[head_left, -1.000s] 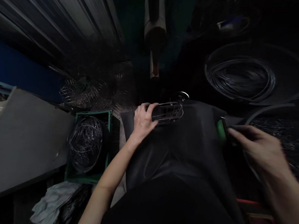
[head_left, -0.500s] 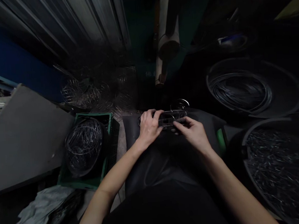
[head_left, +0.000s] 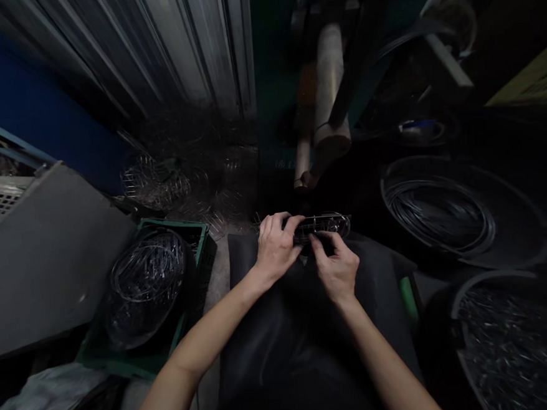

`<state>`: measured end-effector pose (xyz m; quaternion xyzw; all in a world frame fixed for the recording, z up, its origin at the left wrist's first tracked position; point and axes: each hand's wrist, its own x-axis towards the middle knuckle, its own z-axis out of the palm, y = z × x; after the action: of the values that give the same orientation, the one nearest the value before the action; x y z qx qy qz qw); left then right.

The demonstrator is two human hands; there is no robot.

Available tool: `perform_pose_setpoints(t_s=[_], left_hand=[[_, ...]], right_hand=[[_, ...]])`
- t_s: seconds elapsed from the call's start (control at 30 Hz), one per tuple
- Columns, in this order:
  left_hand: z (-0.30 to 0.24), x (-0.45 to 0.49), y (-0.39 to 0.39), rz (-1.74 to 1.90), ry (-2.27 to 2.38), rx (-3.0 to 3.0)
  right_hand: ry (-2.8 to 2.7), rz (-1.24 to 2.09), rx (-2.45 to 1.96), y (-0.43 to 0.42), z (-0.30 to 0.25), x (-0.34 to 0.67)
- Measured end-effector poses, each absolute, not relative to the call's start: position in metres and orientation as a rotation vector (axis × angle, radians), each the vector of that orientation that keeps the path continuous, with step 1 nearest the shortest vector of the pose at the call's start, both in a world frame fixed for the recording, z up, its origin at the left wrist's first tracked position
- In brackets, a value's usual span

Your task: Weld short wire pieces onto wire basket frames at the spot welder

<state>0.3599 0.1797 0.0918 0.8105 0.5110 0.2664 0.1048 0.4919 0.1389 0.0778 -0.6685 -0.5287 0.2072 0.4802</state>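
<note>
A small round frame of thin metal wire (head_left: 333, 224) is held low in front of me, over the dark apron (head_left: 281, 317) on my lap. My left hand (head_left: 279, 245) grips its left side, fingers over the top and thumb below. At its near side my right hand (head_left: 337, 263) has thumb and fingers pinched together. Whether a small piece sits in that pinch is hidden by the fingers and the dark. Just beyond the wire frame hang the metal rods of a machine (head_left: 328, 89).
At left a green crate (head_left: 148, 367) holds a black basin of wire pieces (head_left: 149, 270). To the right are a tub with coiled wire (head_left: 436, 215) and a bin of small metal pieces (head_left: 517, 338). Wire frames (head_left: 154, 182) lie behind on the left; a grey panel (head_left: 48, 264) leans nearby.
My right hand has moved left, closer to my left hand. The wire frame has turned a little, and the ring that stuck up behind it no longer shows there. The view has tilted upward.
</note>
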Motion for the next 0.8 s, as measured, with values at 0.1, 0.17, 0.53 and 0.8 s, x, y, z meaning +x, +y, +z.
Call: perform_pose_setpoints(t_s=[0.1, 0.17, 0.53, 0.8], left_hand=[[0.093, 0.359, 0.189, 0.811, 1.517, 2.399], [0.093, 0.359, 0.195, 0.833, 1.519, 2.406], [0.097, 0.36, 0.219, 0.968, 1.491, 2.486], [0.1, 0.361, 0.229, 1.024, 1.47, 2.525]], right_hand=[[-1.34, 0.46, -1.585, 0.15, 0.077, 0.492], [-1.36, 0.427, -1.557, 0.158, 0.076, 0.492], [-1.431, 0.252, -1.409, 0.184, 0.071, 0.497], [-1.448, 0.209, -1.342, 0.192, 0.073, 0.498]])
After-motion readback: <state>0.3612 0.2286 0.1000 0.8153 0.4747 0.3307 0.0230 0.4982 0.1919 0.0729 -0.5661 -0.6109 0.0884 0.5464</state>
